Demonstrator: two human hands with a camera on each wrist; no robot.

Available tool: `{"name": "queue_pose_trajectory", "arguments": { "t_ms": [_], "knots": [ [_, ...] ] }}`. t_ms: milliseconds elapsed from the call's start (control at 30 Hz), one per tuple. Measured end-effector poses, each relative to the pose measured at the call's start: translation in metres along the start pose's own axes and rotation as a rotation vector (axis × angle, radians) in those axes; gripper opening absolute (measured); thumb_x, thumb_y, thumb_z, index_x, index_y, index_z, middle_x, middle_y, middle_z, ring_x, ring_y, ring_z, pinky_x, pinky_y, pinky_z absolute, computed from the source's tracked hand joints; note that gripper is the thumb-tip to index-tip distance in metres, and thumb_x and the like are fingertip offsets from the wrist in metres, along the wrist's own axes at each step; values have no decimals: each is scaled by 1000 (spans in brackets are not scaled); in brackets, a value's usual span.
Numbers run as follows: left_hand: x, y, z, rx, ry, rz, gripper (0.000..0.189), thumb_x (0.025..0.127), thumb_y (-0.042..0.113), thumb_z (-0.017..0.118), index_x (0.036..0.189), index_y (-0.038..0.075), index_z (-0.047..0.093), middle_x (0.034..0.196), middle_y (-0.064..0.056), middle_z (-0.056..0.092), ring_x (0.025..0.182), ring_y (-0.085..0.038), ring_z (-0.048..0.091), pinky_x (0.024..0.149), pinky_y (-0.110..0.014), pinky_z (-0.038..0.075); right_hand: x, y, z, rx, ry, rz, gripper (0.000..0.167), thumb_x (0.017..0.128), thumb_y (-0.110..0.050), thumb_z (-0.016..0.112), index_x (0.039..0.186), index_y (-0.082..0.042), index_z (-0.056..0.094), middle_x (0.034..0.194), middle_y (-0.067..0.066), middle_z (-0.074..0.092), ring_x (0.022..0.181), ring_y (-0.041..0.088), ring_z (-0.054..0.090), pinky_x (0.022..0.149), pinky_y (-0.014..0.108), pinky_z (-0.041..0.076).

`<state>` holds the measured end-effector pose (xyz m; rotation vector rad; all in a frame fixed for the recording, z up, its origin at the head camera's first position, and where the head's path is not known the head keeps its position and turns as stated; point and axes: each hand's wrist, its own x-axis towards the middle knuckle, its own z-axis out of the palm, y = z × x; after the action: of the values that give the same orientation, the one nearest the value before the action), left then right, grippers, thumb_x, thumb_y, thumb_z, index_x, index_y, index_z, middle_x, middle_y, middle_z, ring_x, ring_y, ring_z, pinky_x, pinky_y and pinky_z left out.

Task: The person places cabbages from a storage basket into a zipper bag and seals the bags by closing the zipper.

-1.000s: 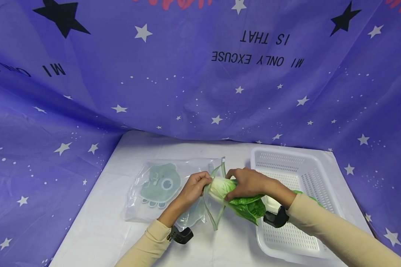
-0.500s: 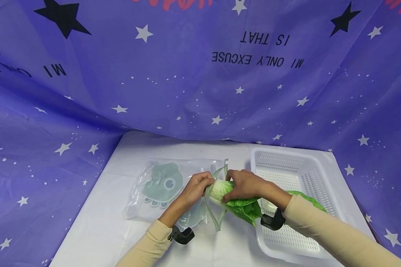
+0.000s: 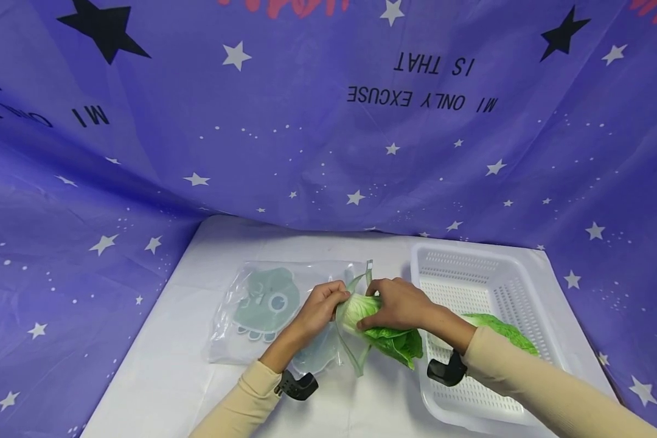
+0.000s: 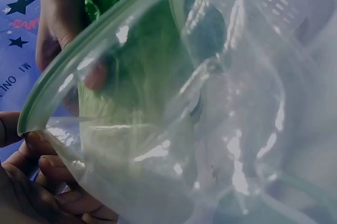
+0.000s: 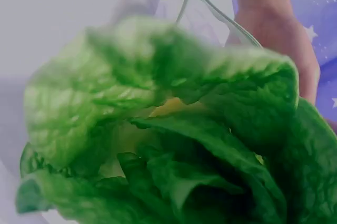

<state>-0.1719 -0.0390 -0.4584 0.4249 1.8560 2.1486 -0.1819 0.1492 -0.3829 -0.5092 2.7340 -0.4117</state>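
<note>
My left hand pinches the green zip rim of a clear zip bag printed with a pale green cartoon creature. The bag lies flat to the left, its mouth held apart and facing right. From above, my right hand grips a head of napa cabbage, white base pointing left. In the left wrist view the pale base of the cabbage shows through the plastic, inside the mouth, with a right fingertip behind the film. Crinkled leaves fill the right wrist view and hide the right fingers.
A white perforated basket stands at the right of the white table. In it lies another leafy cabbage head, partly covered by my right forearm. Purple star-printed cloth hangs behind and at both sides.
My right hand has shifted a little left, taking the cabbage farther into the bag mouth. More of the other cabbage in the basket shows. My left hand keeps its pinch on the rim.
</note>
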Motion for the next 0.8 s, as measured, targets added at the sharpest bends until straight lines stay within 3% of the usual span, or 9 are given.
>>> {"name": "queue_pose_trajectory", "arguments": {
  "t_ms": [167, 400, 600, 800],
  "knots": [
    [1, 2, 0, 14, 11, 8, 26, 96, 9, 51, 78, -9, 45, 57, 5, 33, 50, -7, 31, 48, -21, 26, 1, 1, 1, -28, 13, -19, 56, 61, -51, 88, 103, -19, 69, 85, -2, 66, 75, 15, 58, 61, 37, 48],
    [3, 4, 3, 25, -26, 43, 25, 96, 7, 50, 77, -8, 45, 58, 5, 34, 52, -8, 32, 49, -21, 28, 2, -2, 17, -89, 56, -27, 62, 64, -51, 87, 111, -18, 67, 91, 3, 68, 78, 21, 62, 57, 41, 49],
    [4, 5, 1, 12, 1, 34, 26, 97, 5, 49, 78, -11, 45, 58, 3, 34, 51, -8, 33, 47, -21, 27, 2, 0, 16, 3, 107, 3, 60, 63, -49, 88, 108, -16, 67, 84, -2, 66, 74, 17, 59, 57, 37, 47],
    [3, 5, 2, 13, -30, 40, 26, 98, 5, 47, 77, -11, 45, 57, 4, 33, 50, -8, 32, 48, -22, 28, 5, 3, 17, 126, 89, 14, 57, 63, -46, 89, 103, -10, 69, 87, 0, 68, 77, 18, 59, 66, 36, 48]
  ]
}}
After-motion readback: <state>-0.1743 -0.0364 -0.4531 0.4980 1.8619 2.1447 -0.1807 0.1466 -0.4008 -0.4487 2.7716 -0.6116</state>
